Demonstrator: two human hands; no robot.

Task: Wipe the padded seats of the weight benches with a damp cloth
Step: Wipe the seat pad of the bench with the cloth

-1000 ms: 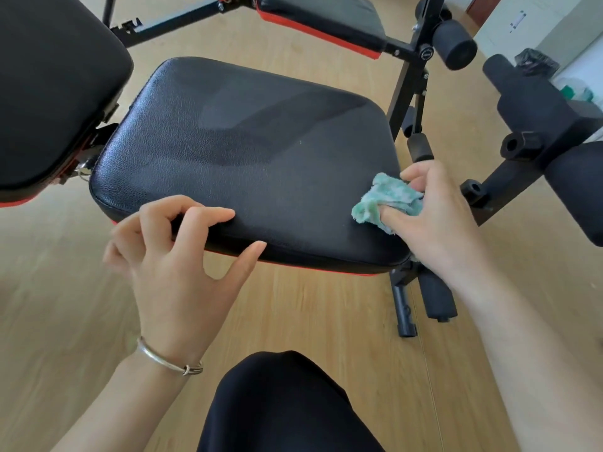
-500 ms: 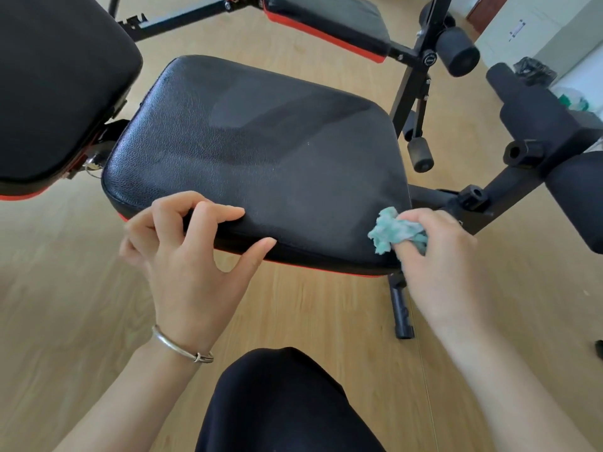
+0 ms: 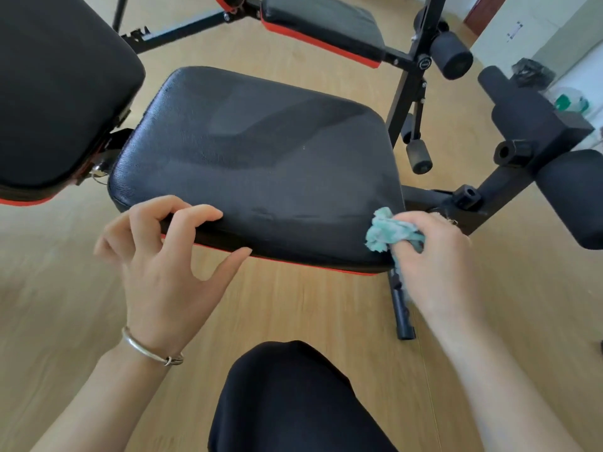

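Note:
A black padded bench seat [image 3: 261, 158] with a red lower trim fills the middle of the view, with faint damp streaks across its top. My right hand [image 3: 437, 256] grips a crumpled teal cloth [image 3: 388, 233] and holds it against the seat's near right corner. My left hand [image 3: 163, 256] rests its curled fingertips on the seat's near left edge, thumb stretched out under the rim. It holds nothing.
The bench's black backrest pad [image 3: 58, 93] rises at the left. A second padded bench [image 3: 323, 27] stands at the back. Foam leg rollers [image 3: 452, 55] and a black frame post [image 3: 408, 79] stand to the right. My dark-clothed knee [image 3: 287, 402] is below, over a wooden floor.
My right hand has drawn the cloth from the seat's right edge toward me, down to the near right corner. My left hand has stayed on the near edge.

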